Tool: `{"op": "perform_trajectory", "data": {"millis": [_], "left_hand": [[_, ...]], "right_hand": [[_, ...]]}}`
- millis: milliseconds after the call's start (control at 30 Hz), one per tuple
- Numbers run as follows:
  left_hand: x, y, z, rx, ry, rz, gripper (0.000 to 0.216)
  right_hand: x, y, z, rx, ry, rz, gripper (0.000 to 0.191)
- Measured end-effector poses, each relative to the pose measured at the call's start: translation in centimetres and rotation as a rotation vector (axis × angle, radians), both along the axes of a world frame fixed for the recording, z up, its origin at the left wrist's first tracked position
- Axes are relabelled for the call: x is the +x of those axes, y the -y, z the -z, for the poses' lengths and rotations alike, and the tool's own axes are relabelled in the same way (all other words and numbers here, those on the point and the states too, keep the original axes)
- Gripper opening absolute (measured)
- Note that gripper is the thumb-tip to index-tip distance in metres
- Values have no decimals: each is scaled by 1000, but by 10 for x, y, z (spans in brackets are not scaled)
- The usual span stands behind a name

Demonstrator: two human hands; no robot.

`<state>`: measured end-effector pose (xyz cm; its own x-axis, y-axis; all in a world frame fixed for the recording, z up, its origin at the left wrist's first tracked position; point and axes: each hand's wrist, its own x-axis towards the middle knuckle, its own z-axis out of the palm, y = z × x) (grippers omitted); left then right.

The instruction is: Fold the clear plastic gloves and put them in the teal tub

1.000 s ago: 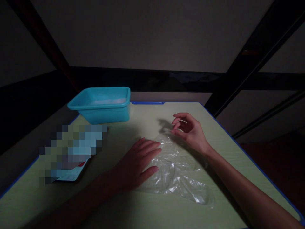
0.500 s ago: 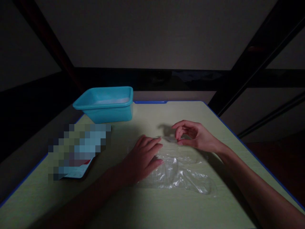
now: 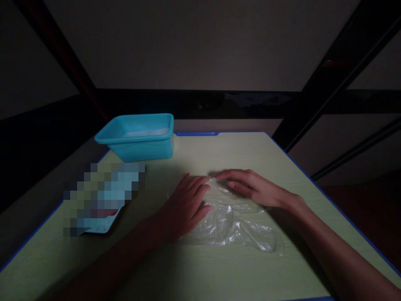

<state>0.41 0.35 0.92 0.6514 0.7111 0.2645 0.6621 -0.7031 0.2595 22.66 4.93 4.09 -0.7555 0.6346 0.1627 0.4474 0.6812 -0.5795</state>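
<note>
A thin, clear disposable plastic glove lies wrinkled on the table, its rounded finger-like ends pointing right. My left hand rests palm down over its left part, fingers stretched and slightly spread, hiding what lies beneath. At the far edge of the plastic, my right hand reaches in from the right with its fingers extended flat and the thumb apart from them. The right fingertips touch down close to the left fingertips. Neither hand grips anything that I can see.
A turquoise plastic basin with something whitish inside stands at the table's back left. Nearer, a phone-like flat device lies partly blurred out. The pale table has a blue edge. Dark bars and a wall are behind it.
My right hand has lowered onto the plastic and moved slightly left, its curled fingers now straightened. The left hand stays nearly in place on the glove.
</note>
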Motion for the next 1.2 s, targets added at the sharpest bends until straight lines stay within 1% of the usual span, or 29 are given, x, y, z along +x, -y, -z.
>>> {"op": "perform_trajectory", "data": {"millis": [100, 267, 400, 500, 600, 700, 833, 967, 1033, 1100, 1200], "left_hand": [[-2, 0, 2, -20, -47, 8, 22], [-5, -3, 4, 2, -12, -37, 21], [-9, -6, 1, 57, 13, -72, 23], [-11, -7, -3, 103, 41, -36, 22], [-13, -6, -6, 130, 71, 34, 21], [-14, -5, -6, 175, 82, 91, 23], [-13, 0, -2, 210, 73, 148, 26], [-5, 11, 0, 171, 67, 207, 27], [-2, 16, 0, 141, 57, 221, 28], [-1, 16, -1, 125, 34, 203, 30], [-6, 11, -3, 129, -1, 114, 29]], "right_hand": [[-2, 1, 3, 62, 105, 3, 31], [5, -4, 1, 131, 72, 93, 33], [14, -8, 1, 199, 104, 190, 41], [19, -10, 2, 207, 122, 263, 47], [21, -12, 5, 261, 154, 318, 51], [20, -13, 7, 316, 217, 318, 50], [16, -12, 11, 290, 258, 288, 44], [12, -9, 15, 233, 267, 296, 46], [11, -9, 17, 234, 260, 303, 49], [10, -9, 17, 252, 254, 305, 50], [11, -9, 15, 296, 252, 332, 49]]}}
